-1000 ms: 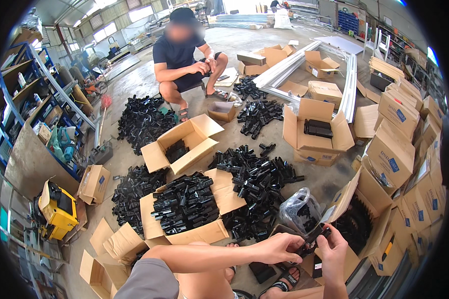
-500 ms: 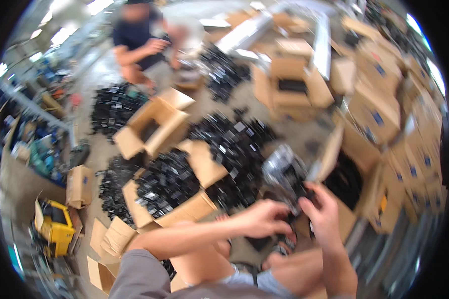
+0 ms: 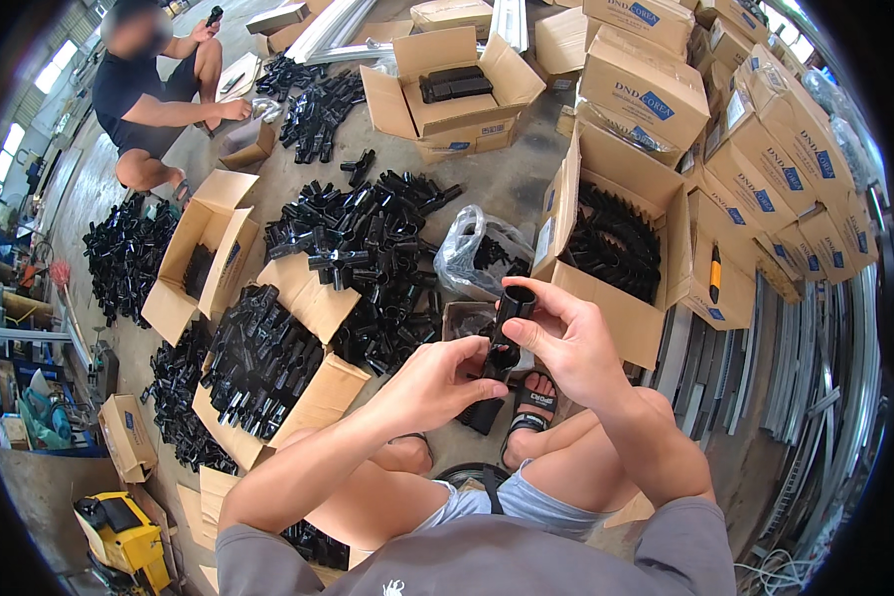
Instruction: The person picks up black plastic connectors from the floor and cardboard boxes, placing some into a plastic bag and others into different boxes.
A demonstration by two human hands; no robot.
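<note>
Between my hands is a black tubular pipe fitting, its round open end tilted up. My right hand is closed round its upper part, with the thumb pressed on the side. At its lower end the thumb and fingers of my left hand pinch the fitting; whether they also hold a small piece is hidden. Just beyond my hands, a clear plastic bag contains small black parts and rests by a small carton. An open carton to the right holds black fittings stacked in rows.
Heaps of black fittings cover the floor ahead and left, around an open carton. Another open carton stands farther off. Closed cartons pile up at right above metal profiles. A co-worker squats far left.
My view has swung and steadied from a blur. My hands now hold the fitting tilted up, nearer my knees and clear of the plastic bag. The co-worker has lifted one hand holding a black piece.
</note>
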